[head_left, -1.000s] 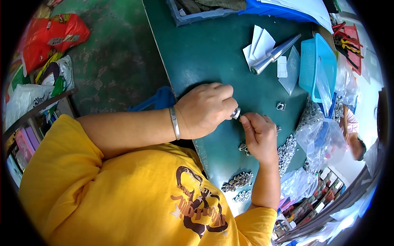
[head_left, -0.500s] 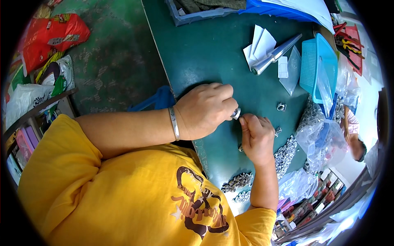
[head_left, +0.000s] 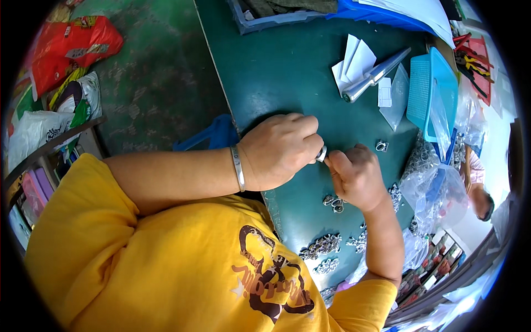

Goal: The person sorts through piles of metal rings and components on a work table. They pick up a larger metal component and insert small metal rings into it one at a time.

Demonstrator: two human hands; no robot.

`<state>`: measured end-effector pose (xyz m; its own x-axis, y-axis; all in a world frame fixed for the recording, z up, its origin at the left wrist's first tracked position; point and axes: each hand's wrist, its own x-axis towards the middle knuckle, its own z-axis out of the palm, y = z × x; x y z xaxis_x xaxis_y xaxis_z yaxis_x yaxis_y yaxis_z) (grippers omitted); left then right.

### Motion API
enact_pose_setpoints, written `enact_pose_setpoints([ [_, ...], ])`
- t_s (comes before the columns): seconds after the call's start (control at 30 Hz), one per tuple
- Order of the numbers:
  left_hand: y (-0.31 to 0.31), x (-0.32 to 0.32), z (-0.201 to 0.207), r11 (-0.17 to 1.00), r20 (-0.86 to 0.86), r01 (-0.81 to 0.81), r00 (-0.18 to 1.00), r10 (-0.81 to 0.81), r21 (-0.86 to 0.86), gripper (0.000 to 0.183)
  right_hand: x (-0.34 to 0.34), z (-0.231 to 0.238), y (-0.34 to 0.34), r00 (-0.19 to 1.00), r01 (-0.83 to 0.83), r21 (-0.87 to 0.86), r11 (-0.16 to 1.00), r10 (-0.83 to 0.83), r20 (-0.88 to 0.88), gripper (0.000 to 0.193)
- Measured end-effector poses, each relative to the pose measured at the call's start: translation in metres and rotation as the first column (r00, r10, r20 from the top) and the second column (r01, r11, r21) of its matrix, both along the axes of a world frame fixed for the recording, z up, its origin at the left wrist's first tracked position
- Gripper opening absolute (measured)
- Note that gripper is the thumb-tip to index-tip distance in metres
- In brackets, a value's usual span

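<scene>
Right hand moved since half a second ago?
Yes: the right hand shifted slightly up and right in the picture, toward the lone silver ring.

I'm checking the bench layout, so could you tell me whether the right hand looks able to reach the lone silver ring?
Probably yes: the right hand is near the lone silver ring, with nothing visible between, though it seems busy at the metal piece.
</scene>
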<state>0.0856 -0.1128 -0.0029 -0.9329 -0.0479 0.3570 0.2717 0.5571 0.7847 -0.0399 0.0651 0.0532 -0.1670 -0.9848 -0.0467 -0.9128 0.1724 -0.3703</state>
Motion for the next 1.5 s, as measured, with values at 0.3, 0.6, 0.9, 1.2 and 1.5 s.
enact_pose_setpoints([
  [0.3, 0.001, 0.002, -0.001, 0.999, 0.007, -0.027, 1.000, 0.027, -0.027, 0.021, -0.012, 0.003, -0.008, 0.978, -0.196, 0.015, 0.980, 0.197, -0.066, 0.016],
  [0.6, -0.001, 0.002, -0.002, 0.999, -0.033, -0.009, 0.999, 0.008, -0.043, 0.023, 0.007, 0.008, 0.002, 0.987, -0.137, -0.060, 0.989, 0.131, -0.092, 0.012],
  [0.9, -0.012, 0.002, 0.009, 0.983, -0.075, 0.132, 0.987, -0.142, -0.128, 0.037, 0.087, 0.026, 0.040, 0.704, 0.710, -0.167, 0.684, -0.688, 0.178, 0.019],
  [1.2, 0.000, 0.013, 0.016, 0.944, 0.012, 0.255, 0.966, -0.258, -0.209, 0.031, 0.153, 0.002, 0.042, 0.324, 0.942, -0.179, 0.284, -0.626, 0.709, 0.013],
  [1.5, 0.008, 0.019, 0.005, 0.953, -0.063, 0.218, 0.970, -0.235, -0.209, 0.032, 0.164, -0.007, 0.034, 0.434, 0.894, -0.399, 0.205, -0.623, 0.651, 0.010],
])
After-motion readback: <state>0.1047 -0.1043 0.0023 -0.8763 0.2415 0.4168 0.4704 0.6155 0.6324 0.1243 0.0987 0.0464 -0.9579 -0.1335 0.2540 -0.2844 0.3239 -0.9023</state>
